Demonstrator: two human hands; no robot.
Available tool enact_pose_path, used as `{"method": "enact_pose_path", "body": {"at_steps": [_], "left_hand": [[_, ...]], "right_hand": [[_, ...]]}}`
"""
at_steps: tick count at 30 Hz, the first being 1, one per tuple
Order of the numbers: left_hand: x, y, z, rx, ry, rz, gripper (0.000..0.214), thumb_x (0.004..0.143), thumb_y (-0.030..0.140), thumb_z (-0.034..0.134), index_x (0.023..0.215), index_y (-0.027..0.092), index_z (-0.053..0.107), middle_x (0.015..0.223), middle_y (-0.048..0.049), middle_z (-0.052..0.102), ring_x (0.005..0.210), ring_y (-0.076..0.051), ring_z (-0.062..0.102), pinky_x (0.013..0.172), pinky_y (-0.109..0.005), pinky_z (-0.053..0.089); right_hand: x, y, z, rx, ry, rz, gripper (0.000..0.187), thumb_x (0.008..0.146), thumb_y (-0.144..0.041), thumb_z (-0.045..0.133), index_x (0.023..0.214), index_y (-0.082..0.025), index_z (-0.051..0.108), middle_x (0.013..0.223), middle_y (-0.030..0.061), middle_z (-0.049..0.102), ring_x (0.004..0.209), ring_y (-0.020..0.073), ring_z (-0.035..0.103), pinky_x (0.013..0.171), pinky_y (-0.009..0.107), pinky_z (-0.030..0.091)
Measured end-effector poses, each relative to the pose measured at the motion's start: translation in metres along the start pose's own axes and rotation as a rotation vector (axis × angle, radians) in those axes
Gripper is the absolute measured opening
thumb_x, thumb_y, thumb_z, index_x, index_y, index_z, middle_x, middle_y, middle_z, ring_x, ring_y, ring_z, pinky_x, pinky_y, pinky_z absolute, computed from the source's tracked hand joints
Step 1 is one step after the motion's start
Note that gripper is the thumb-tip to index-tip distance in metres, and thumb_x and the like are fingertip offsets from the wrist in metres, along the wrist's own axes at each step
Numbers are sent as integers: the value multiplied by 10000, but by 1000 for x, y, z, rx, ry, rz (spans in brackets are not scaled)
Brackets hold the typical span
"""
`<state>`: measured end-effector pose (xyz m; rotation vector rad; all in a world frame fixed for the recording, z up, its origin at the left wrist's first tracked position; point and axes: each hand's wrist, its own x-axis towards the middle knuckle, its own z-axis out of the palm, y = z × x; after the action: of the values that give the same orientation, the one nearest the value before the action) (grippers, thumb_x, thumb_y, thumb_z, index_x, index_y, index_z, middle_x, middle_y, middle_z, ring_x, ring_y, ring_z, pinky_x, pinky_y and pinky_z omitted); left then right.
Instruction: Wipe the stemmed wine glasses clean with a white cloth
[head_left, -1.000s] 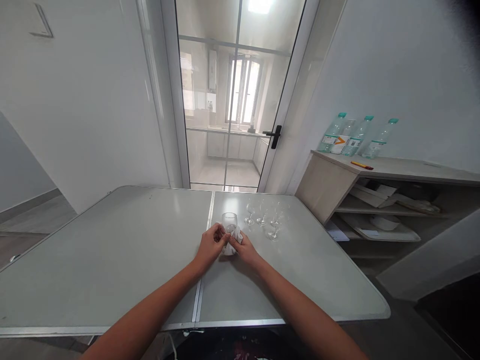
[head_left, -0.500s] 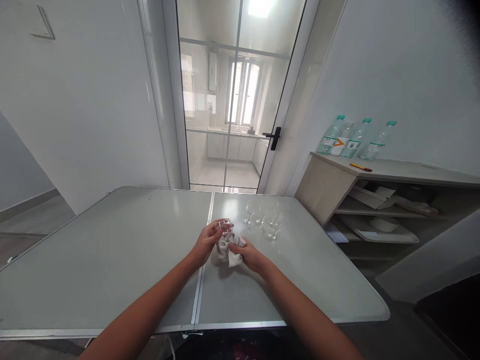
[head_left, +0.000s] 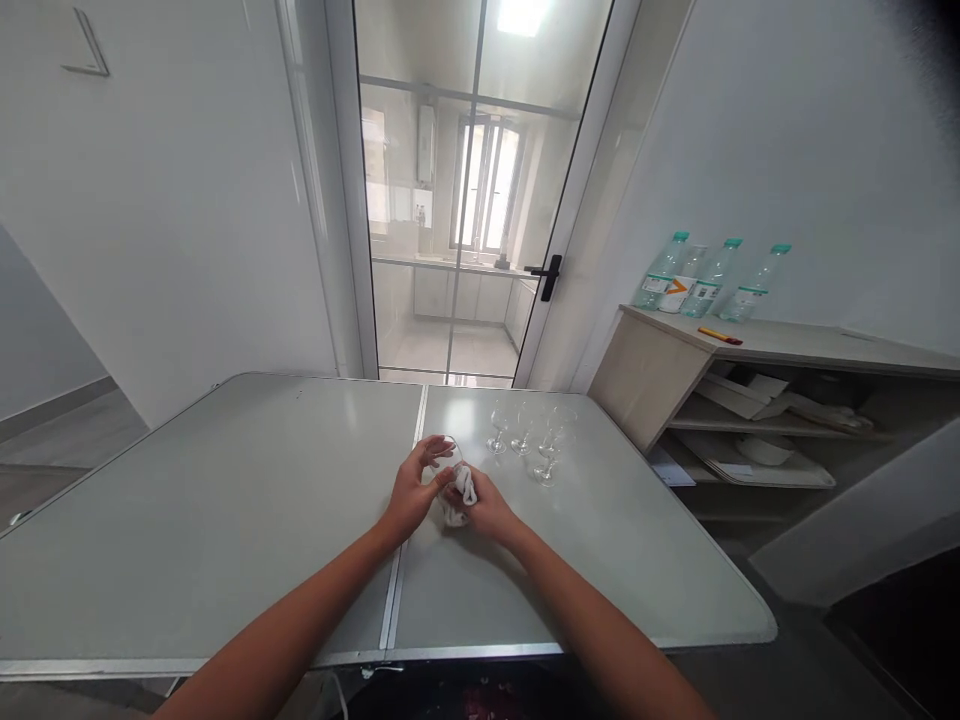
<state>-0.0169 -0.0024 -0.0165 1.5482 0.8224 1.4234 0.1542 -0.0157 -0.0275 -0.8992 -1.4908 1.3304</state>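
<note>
My left hand [head_left: 414, 492] is closed around the bowl of a clear stemmed glass [head_left: 448, 450], held over the table near its seam. In my right hand [head_left: 484, 502] is a white cloth [head_left: 464, 484], bunched against the lower part of the same glass. The glass's stem and foot are hidden by the cloth and fingers. To the right of my hands several more stemmed glasses [head_left: 520, 443] stand upright in a loose group, the nearest one [head_left: 545, 473] a little in front of the others.
The grey table [head_left: 247, 510] has a metal seam [head_left: 391, 610] down its middle. A wooden shelf unit [head_left: 660, 370] stands at the right, with several plastic bottles [head_left: 716, 285] and an orange-yellow item [head_left: 720, 336] on top. Behind the table is a glass door [head_left: 420, 310].
My right hand has turned and drawn in, folding the cloth closer around the glass's lower part. My left hand has shifted slightly left with the bowl, its rim now tilted.
</note>
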Motion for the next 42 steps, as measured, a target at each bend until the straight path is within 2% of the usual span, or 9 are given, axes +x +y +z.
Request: {"method": "enact_pose_path", "body": {"at_steps": [5,8,13,18,23,29,33,37,42], "left_hand": [[4,-6,-2,-358,-69,-124,594,848,524,727,1297,164,580,1322,-206,661,1183,-325,653,995,-484,504],[4,-6,-2,-283,-22,-104,575,846,486,745,1296,174,570,1320,-196,662,1181,-312,655,998,-469,502],[-3,0,1,-25,3,81,570,857,384,753,1351,219,520,1362,-165,636,1262,-295,604,1022,-441,475],[-8,2,5,3,-5,204,562,888,336,713,1394,235,490,1403,-153,598,1281,-290,581,1047,-464,477],[-8,2,6,31,-14,211,551,892,339,697,1393,226,497,1386,-151,610,1255,-291,597,1047,-471,483],[-9,-2,2,181,-1,255,583,866,337,725,1395,253,496,1340,-119,647,1210,-285,628,1015,-458,497],[-8,-1,0,220,26,263,596,866,348,728,1402,259,484,1321,-122,656,1193,-285,640,979,-448,505],[-6,6,-3,218,73,254,586,886,370,704,1411,255,470,1317,-134,652,1186,-287,642,941,-430,511],[-2,8,-5,363,128,244,551,856,362,745,1348,273,515,1268,-98,674,1151,-267,650,935,-404,495]], "right_hand": [[-2,-4,-8,423,-265,293,532,683,-579,833,968,-179,628,820,29,648,644,170,595,702,361,510],[1,-4,-10,221,-149,162,446,689,-494,843,936,-183,642,798,8,632,678,155,563,683,306,478],[6,3,-2,-162,84,-107,297,742,-375,797,920,-187,650,782,-22,596,698,136,476,646,252,398],[9,14,-1,39,68,-22,387,751,-480,810,920,-165,661,781,-5,599,685,132,476,646,260,392],[8,22,-2,214,-9,64,482,725,-523,842,981,-143,693,816,34,651,693,146,546,665,280,425],[9,24,-4,150,6,59,465,650,-521,892,789,-131,680,663,-17,587,591,105,482,583,244,380],[10,19,-7,194,6,142,485,644,-549,889,804,-144,675,667,11,634,569,148,569,543,267,431],[12,20,-11,353,132,285,497,694,-606,824,851,-160,668,667,33,655,522,159,565,480,271,428],[15,16,-24,224,325,152,348,713,-465,800,767,-177,612,645,-10,581,587,142,505,553,260,408]]}}
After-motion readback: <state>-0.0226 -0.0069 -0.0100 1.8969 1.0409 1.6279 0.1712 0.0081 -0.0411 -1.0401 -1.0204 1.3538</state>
